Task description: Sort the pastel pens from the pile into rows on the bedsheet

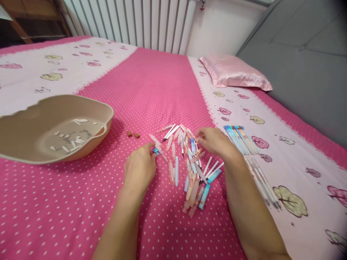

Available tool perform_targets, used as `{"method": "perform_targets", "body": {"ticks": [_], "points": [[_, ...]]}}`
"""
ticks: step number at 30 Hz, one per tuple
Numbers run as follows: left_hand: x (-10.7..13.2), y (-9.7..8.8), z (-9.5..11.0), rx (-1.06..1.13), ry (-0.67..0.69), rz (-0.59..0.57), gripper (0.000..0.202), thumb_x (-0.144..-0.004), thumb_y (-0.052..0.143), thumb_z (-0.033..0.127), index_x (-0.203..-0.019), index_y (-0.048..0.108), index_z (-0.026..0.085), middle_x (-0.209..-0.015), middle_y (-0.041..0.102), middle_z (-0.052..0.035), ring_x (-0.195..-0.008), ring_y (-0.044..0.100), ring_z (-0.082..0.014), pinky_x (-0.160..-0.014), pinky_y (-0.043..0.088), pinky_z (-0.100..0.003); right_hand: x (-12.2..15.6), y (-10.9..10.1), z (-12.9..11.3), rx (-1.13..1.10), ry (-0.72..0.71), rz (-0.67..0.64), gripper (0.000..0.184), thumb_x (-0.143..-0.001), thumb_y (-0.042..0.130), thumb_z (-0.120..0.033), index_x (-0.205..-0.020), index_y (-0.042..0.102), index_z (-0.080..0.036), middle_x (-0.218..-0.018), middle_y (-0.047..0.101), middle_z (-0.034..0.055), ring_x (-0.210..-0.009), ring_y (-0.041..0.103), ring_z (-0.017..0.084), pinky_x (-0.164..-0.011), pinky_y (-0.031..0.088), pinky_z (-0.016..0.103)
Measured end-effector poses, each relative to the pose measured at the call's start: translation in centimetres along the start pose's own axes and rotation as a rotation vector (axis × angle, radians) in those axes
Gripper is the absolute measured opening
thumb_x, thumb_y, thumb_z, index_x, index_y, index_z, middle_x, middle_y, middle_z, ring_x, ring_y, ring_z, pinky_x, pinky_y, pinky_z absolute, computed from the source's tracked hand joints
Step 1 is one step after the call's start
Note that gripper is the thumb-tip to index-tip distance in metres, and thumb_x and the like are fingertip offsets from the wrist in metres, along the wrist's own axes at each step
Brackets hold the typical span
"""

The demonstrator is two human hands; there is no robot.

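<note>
A loose pile of pen parts (176, 171) lies on the bedspread between my hands: pink and blue barrels, caps and thin white refills. My left hand (140, 165) is at the pile's left edge, fingers curled inward beside a pink pen part (159, 145) and a small blue piece (155, 151). What its fingertips grip, if anything, is hidden. At the far right side of the pile, my right hand (214, 141) has its fingers bent and drawn together near pink pieces and a blue-capped barrel (192, 145). Whatever lies between those fingertips cannot be made out.
A beige basin (46, 108) with small white pieces stands at left. Two small brown pieces (136, 135) lie beside it. Right of my right arm are a row of blue-topped pens (241, 140) and several whitish pens (263, 182). A pink pillow (234, 72) rests by the grey headboard (303, 68).
</note>
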State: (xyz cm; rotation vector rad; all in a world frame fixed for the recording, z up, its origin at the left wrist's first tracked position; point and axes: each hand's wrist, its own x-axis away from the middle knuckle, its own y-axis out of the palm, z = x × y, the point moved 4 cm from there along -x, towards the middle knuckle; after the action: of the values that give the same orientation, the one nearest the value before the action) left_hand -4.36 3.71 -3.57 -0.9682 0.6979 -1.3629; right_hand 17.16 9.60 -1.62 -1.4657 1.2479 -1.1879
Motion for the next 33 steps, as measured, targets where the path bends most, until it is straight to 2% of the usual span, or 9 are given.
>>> {"method": "perform_targets", "body": {"ticks": [3, 6, 8, 13, 18, 21, 25, 30, 33], "points": [[0.1, -0.1, 0.1, 0.010, -0.006, -0.001, 0.040, -0.086, 0.043, 0.022, -0.123, 0.059, 0.019, -0.103, 0.071, -0.0142, -0.096, 0.065, -0.0336, -0.080, 0.047, -0.042, 0.8, -0.1, -2.0, -0.093, -0.191, 0.009, 0.017, -0.086, 0.050, -0.020, -0.095, 0.065, -0.021, -0.091, 0.070, 0.0044, -0.084, 0.063, 0.017, -0.066, 0.039, 0.023], [0.1, -0.3, 0.1, 0.021, -0.007, 0.004, 0.039, -0.086, 0.043, 0.022, -0.121, 0.060, 0.019, -0.103, 0.071, -0.0141, -0.096, 0.065, -0.0328, -0.080, 0.047, -0.040, 1.5, 1.0, -4.5, -0.159, -0.455, -0.092, 0.022, -0.087, 0.049, -0.016, -0.097, 0.066, -0.022, -0.093, 0.070, 0.0028, -0.087, 0.063, 0.016, -0.073, 0.042, 0.023], [0.1, -0.3, 0.2, 0.023, -0.005, 0.011, 0.038, -0.086, 0.044, 0.022, -0.120, 0.061, 0.019, -0.102, 0.071, -0.0140, -0.096, 0.065, -0.0326, -0.080, 0.047, -0.040, 1.9, 2.0, -5.7, -0.153, -0.539, -0.152, 0.026, -0.088, 0.046, -0.016, -0.101, 0.067, -0.023, -0.097, 0.071, 0.0031, -0.091, 0.063, 0.016, -0.078, 0.042, 0.025], [0.2, -0.4, 0.2, 0.034, 0.011, 0.030, 0.036, -0.085, 0.044, 0.022, -0.116, 0.063, 0.019, -0.098, 0.072, -0.0135, -0.094, 0.065, -0.0320, -0.078, 0.046, -0.039, 2.0, 3.0, -6.5, -0.061, -0.437, -0.160, 0.021, -0.088, 0.049, -0.021, -0.095, 0.068, -0.022, -0.094, 0.071, 0.0061, -0.092, 0.064, 0.022, -0.073, 0.041, 0.028], [0.2, -0.6, 0.4, 0.121, 0.038, 0.043, 0.034, -0.085, 0.047, 0.026, -0.113, 0.065, 0.017, -0.090, 0.072, -0.0105, -0.084, 0.066, -0.0280, -0.072, 0.045, -0.035, 2.0, 2.0, -6.3, -0.153, -0.387, -0.127, 0.020, -0.088, 0.050, -0.023, -0.090, 0.069, -0.022, -0.082, 0.071, 0.0034, -0.081, 0.063, 0.018, -0.067, 0.039, 0.026], [0.2, -0.5, 0.6, 0.248, 0.086, 0.048, 0.033, -0.086, 0.048, 0.033, -0.109, 0.066, 0.016, -0.084, 0.072, -0.0083, -0.076, 0.065, -0.0241, -0.066, 0.044, -0.032, 2.4, 1.0, -6.4, -0.263, -0.456, -0.042, 0.021, -0.089, 0.049, -0.021, -0.092, 0.069, -0.021, -0.084, 0.070, 0.0018, -0.078, 0.062, 0.015, -0.068, 0.039, 0.025], [0.2, 0.3, 1.0, 0.522, 0.190, -0.036, 0.038, -0.086, 0.050, 0.042, -0.112, 0.065, 0.018, -0.081, 0.072, -0.0050, -0.070, 0.064, -0.0197, -0.061, 0.045, -0.029, 2.9, 0.3, -7.0, -0.408, -0.558, 0.028, 0.024, -0.091, 0.045, -0.015, -0.098, 0.067, -0.019, -0.093, 0.070, 0.0020, -0.083, 0.062, 0.014, -0.074, 0.041, 0.025], [0.0, 0.3, 0.7, 0.670, 0.166, 0.011, 0.033, -0.081, 0.057, 0.032, -0.109, 0.064, 0.017, -0.081, 0.071, -0.0052, -0.071, 0.065, -0.0187, -0.061, 0.048, -0.028, 3.4, 0.1, -7.7, -0.532, -0.693, 0.007, 0.033, -0.090, 0.040, -0.008, -0.110, 0.063, -0.021, -0.102, 0.069, 0.0025, -0.095, 0.062, 0.015, -0.084, 0.043, 0.028], [-0.1, 0.1, 0.6, 0.718, 0.142, 0.011, 0.029, -0.079, 0.058, 0.028, -0.105, 0.064, 0.017, -0.079, 0.070, -0.0047, -0.069, 0.065, -0.0182, -0.061, 0.048, -0.028, 3.5, -0.3, -7.3, -0.619, -0.697, -0.010, 0.034, -0.091, 0.039, -0.009, -0.115, 0.059, -0.022, -0.104, 0.068, 0.0025, -0.097, 0.063, 0.014, -0.085, 0.045, 0.028]]}}
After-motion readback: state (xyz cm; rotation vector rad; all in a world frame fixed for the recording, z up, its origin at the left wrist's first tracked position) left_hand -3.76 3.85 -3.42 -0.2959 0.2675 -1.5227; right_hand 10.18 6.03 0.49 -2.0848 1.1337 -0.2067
